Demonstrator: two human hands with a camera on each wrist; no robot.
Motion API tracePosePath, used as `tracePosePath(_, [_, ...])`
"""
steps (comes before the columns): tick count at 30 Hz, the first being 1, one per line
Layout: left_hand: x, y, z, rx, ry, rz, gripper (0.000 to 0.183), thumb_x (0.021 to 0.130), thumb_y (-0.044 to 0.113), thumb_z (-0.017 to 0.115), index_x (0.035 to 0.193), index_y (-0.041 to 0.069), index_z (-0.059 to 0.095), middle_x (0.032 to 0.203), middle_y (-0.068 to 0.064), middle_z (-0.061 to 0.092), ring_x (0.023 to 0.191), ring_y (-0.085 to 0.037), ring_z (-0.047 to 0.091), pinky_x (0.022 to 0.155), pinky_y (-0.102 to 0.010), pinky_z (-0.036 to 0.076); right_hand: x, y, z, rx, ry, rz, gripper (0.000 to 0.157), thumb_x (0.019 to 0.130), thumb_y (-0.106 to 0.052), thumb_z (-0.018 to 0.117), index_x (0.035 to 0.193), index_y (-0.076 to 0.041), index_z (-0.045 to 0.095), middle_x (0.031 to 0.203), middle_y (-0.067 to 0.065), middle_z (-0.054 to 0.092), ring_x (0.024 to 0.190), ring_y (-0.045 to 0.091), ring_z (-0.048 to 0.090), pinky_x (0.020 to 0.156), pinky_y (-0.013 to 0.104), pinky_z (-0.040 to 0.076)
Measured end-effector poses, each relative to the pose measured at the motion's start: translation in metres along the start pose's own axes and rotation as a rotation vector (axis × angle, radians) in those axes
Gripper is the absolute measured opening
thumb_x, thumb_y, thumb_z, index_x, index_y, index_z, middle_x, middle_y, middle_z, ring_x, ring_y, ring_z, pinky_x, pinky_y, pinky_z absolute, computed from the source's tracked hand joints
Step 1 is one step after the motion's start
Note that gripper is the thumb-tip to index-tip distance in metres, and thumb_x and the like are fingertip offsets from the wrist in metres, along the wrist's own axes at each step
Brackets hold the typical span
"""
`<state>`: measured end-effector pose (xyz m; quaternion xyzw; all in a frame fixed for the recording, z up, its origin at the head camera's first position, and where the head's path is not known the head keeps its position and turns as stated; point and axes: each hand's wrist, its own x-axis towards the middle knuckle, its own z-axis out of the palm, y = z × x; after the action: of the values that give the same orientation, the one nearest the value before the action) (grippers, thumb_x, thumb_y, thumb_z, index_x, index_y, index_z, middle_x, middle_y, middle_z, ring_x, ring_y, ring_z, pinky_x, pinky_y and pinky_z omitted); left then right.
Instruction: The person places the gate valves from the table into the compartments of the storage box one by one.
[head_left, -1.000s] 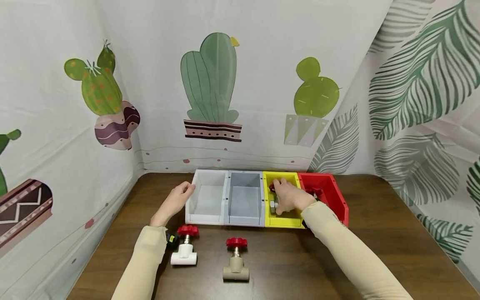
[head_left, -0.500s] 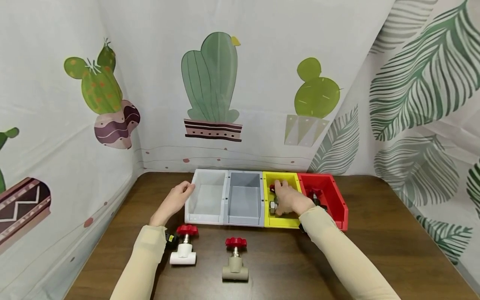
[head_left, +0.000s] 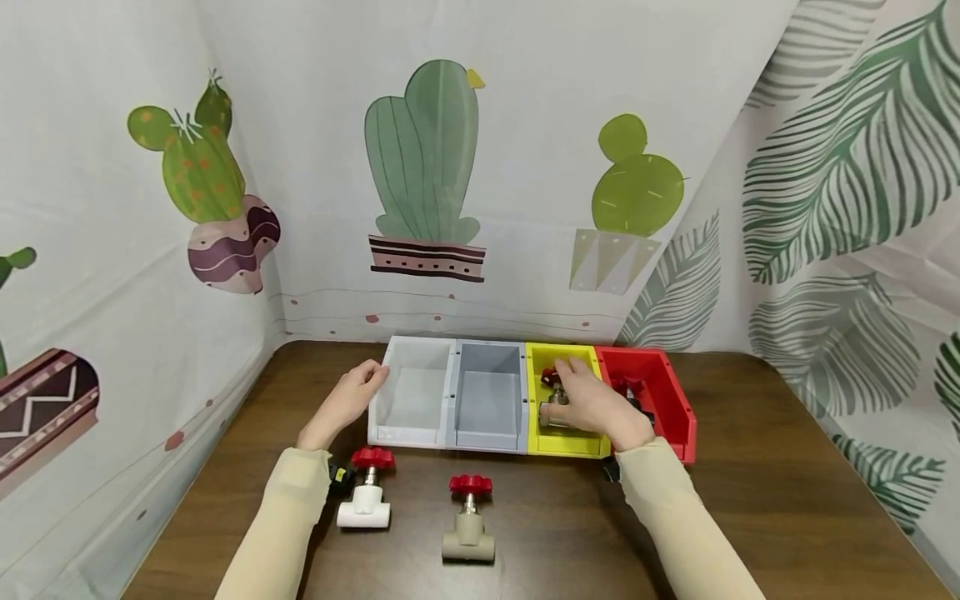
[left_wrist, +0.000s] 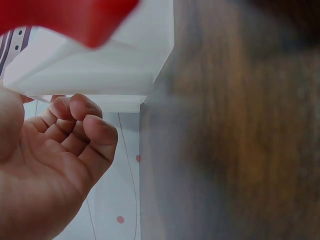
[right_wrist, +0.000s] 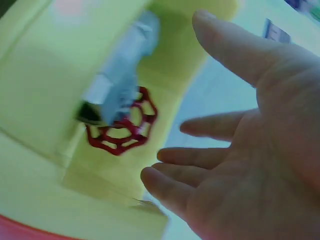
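Note:
My left hand [head_left: 348, 404] holds the upper left edge of the white bin [head_left: 381, 433]. In the left wrist view the fingers [left_wrist: 100, 132] are curled beside the bin's wall [left_wrist: 100, 75]. Over the yellow bin [head_left: 566, 447] is my right hand [head_left: 600, 404], its fingers spread and nothing held in it. A metal valve with a red handwheel [right_wrist: 120, 132] lies inside that bin. In the right wrist view a gap shows between the fingers [right_wrist: 172, 190] and this valve. The head view partly hides the valve behind the hand.
A grey bin [head_left: 487, 437] stands between the white and yellow ones. The red bin [head_left: 681, 417] at the right holds dark parts with a red handwheel [head_left: 628, 385]. On the table front lie a white tee valve [head_left: 365, 504] and a beige tee valve [head_left: 468, 533], both with red handwheels.
My right hand has shifted slightly right and loosened from the metal valve, which now shows more in the yellow bin. The left hand stays at the white bin.

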<state>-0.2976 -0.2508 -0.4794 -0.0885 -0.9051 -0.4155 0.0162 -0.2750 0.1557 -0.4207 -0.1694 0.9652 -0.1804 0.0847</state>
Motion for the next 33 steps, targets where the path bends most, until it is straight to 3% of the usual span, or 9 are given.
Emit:
tracePosePath(10, [-0.002,-0.001,0.001,0.002,-0.011,-0.017,0.037,0.104,0.04,0.046,0.093,0.006,0.053,0.069,-0.002,0.037,0.061,-0.017,0.036,0.056,-0.032,0.032,-0.024,0.008,-0.021,0.071,0.089,-0.098,0.073,0.091,-0.036,0.068,0.146,0.001,0.039,0.15,0.025,0.033,0.137,0.043,0.03,0.104,0.059,0.032])
tracePosePath(15, [-0.001,0.0,0.001,0.006,-0.014,-0.004,0.039,0.104,0.041,0.045,0.095,0.005,0.054,0.07,-0.002,0.037,0.062,-0.017,0.036,0.056,-0.032,0.032,-0.033,0.016,-0.032,0.073,0.155,-0.103,0.067,0.092,-0.033,0.067,0.145,-0.001,0.042,0.148,0.024,0.038,0.136,0.043,0.032,0.105,0.061,0.03])
tracePosePath(23, [0.002,0.002,-0.003,0.01,0.007,0.011,0.036,0.104,0.039,0.045,0.092,0.005,0.055,0.071,-0.002,0.039,0.063,-0.019,0.038,0.058,-0.033,0.033,-0.047,0.034,-0.048,0.123,0.243,-0.095,0.064,0.095,-0.034,0.064,0.145,-0.002,0.042,0.143,0.023,0.044,0.131,0.041,0.039,0.105,0.059,0.03])
tracePosePath(33, [0.001,0.0,-0.001,0.014,0.005,0.009,0.037,0.104,0.039,0.045,0.094,0.004,0.056,0.071,-0.002,0.039,0.065,-0.019,0.039,0.06,-0.033,0.034,-0.064,0.073,-0.061,0.175,0.291,-0.024,0.061,0.099,-0.038,0.055,0.143,0.003,0.041,0.138,0.028,0.047,0.124,0.045,0.044,0.099,0.063,0.035])
